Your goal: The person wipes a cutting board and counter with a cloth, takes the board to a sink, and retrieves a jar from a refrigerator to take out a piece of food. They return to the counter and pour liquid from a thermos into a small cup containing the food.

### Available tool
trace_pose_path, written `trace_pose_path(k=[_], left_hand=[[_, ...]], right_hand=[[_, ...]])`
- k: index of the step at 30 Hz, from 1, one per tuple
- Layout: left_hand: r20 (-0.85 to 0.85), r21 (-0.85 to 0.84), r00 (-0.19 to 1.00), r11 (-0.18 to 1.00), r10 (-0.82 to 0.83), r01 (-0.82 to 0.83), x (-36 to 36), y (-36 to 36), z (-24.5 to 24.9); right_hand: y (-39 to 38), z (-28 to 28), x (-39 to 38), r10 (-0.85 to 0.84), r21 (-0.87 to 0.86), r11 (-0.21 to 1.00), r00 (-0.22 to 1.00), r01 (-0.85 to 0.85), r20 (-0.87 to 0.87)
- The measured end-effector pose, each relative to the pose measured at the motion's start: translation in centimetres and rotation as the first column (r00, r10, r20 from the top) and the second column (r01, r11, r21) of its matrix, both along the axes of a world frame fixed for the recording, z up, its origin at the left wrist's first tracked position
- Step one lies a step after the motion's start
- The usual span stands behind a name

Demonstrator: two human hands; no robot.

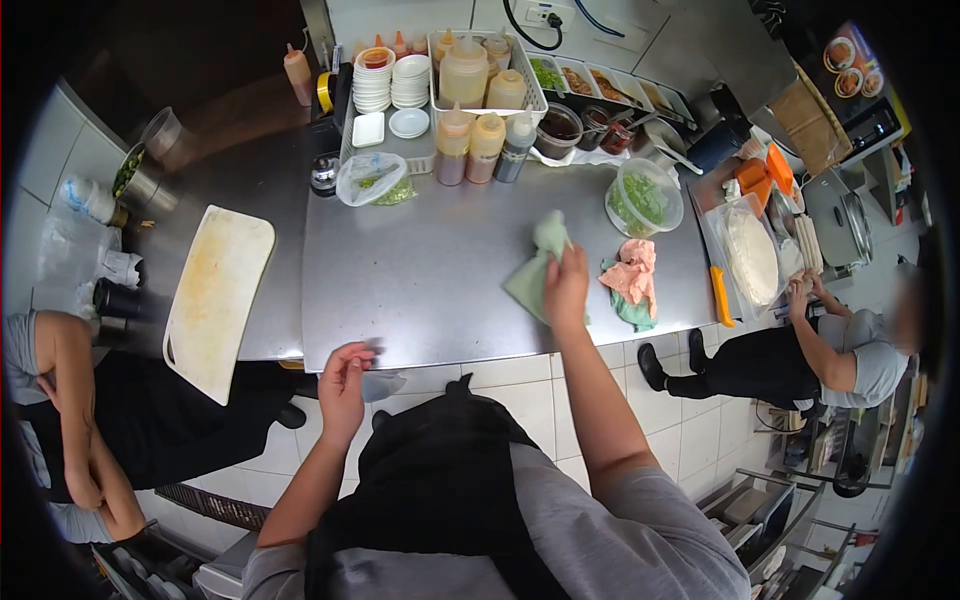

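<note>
My right hand (567, 290) is closed around a pale green cloth (540, 262), which lies bunched on the steel worktop (420, 270). To its right are a crumpled pink cloth (632, 272) and a darker green cloth (634, 315). A clear tub of chopped greens (643, 197) stands just behind them. My left hand (343, 392) is at the front edge of the worktop, its fingers loosely bent and apart, with nothing visible in them. A small greyish translucent thing (382, 386) shows beside it, below the edge; I cannot make out what it is.
A white cutting board (218, 300) lies at left. Sauce bottles (485, 148), a white basket (541, 100) and stacked dishes (410, 80) line the back. An orange-handled knife (720, 296) lies near the right edge. One person (75, 420) stands left, another (830, 350) works right.
</note>
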State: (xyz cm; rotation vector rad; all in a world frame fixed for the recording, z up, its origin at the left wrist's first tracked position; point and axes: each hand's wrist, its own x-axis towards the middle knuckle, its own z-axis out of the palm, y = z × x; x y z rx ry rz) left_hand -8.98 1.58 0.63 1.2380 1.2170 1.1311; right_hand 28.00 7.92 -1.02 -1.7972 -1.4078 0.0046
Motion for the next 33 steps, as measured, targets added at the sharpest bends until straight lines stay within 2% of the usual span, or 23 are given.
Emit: trace_pose_path(k=[2,3,5,6,8,9,11,12,14,15,16,18,20,22,23,26,27,30,32,33], left_hand=[[0.012,0.005,1.000,1.000,-0.016,0.016,0.1,-0.3,0.2],[-0.032,0.018,0.999,1.000,-0.024,0.025,-0.1,-0.6,0.6],[-0.087,-0.014,0.996,1.000,-0.016,0.015,-0.9,-1.3,1.2],[-0.089,-0.012,0.996,1.000,-0.006,0.005,-1.3,-1.6,1.0],[-0.060,-0.020,0.996,0.998,0.059,-0.060,-2.2,-2.4,0.3],[-0.055,-0.051,0.994,0.994,0.092,-0.095,-2.6,-2.8,-0.1],[-0.071,-0.070,0.989,0.989,0.129,-0.134,-3.1,-3.8,-0.3],[-0.085,-0.089,0.985,0.983,0.153,-0.161,-3.3,-4.2,-0.1],[-0.094,-0.082,0.982,0.981,0.166,-0.173,-3.7,-4.8,0.1],[-0.099,-0.085,0.976,0.976,0.194,-0.202,-3.9,-5.0,0.2],[-0.105,-0.091,0.969,0.968,0.226,-0.235,-4.0,-5.2,0.1],[-0.113,-0.093,0.964,0.963,0.243,-0.253,-4.0,-5.6,-0.1],[-0.093,-0.117,0.972,0.967,0.216,-0.226,-3.8,-5.5,-0.3],[-0.099,-0.131,0.977,0.971,0.189,-0.201,-3.3,-5.5,-0.1],[-0.086,-0.141,0.980,0.972,0.178,-0.189,-2.9,-5.4,-0.2],[-0.065,-0.154,0.988,0.977,0.139,-0.148,-2.3,-5.0,-0.2],[-0.059,-0.182,0.992,0.975,0.115,-0.124,-2.2,-5.1,-0.3],[-0.012,-0.250,0.997,0.965,0.074,-0.074,-1.8,-5.4,-1.1],[-0.003,-0.335,1.000,0.942,-0.030,0.027,-1.5,-5.3,-1.5],[0.021,-0.366,0.998,0.929,-0.054,0.058,-1.3,-5.2,-1.6]], right_hand=[[1.7,1.1,-0.5,-0.081,0.037,0.995,0.979,0.089,-0.185],[2.8,1.3,0.2,-0.072,0.040,0.996,0.980,0.081,-0.187],[4.9,1.4,4.0,-0.227,0.069,0.970,0.971,0.233,-0.077],[6.3,0.6,6.0,-0.242,0.080,0.968,0.969,0.238,0.049],[9.0,-0.1,7.5,-0.240,-0.023,0.969,0.957,0.247,0.165],[9.9,-0.1,7.2,-0.231,-0.024,0.971,0.959,0.238,0.162],[11.3,0.0,6.0,-0.050,-0.083,0.994,0.964,0.074,0.262],[11.4,0.0,5.6,-0.046,-0.086,0.994,0.965,0.070,0.256],[11.4,0.2,4.9,0.162,-0.202,0.971,0.977,-0.131,0.141],[11.1,1.0,5.0,0.171,-0.113,0.980,0.983,-0.163,0.064],[11.5,2.1,5.4,0.176,-0.110,0.979,0.982,-0.169,0.063],[12.2,3.6,6.3,0.083,-0.111,0.992,0.983,-0.065,0.166],[13.8,2.0,6.9,0.083,-0.117,0.991,0.975,-0.060,0.204],[14.5,0.7,7.1,0.050,-0.230,0.972,0.900,0.057,0.434],[14.1,0.8,7.2,0.046,-0.229,0.971,0.900,0.060,0.433],[12.4,1.4,8.0,0.264,-0.424,0.893,0.940,-0.153,0.217],[12.5,1.7,8.5,0.261,-0.423,0.894,0.940,-0.149,0.220],[12.3,2.5,9.9,0.075,-0.186,0.982,0.977,-0.037,0.198],[12.7,1.7,8.4,0.043,-0.201,0.980,0.972,0.004,0.230],[12.7,0.9,7.3,0.035,-0.195,0.980,0.938,0.035,0.346]])
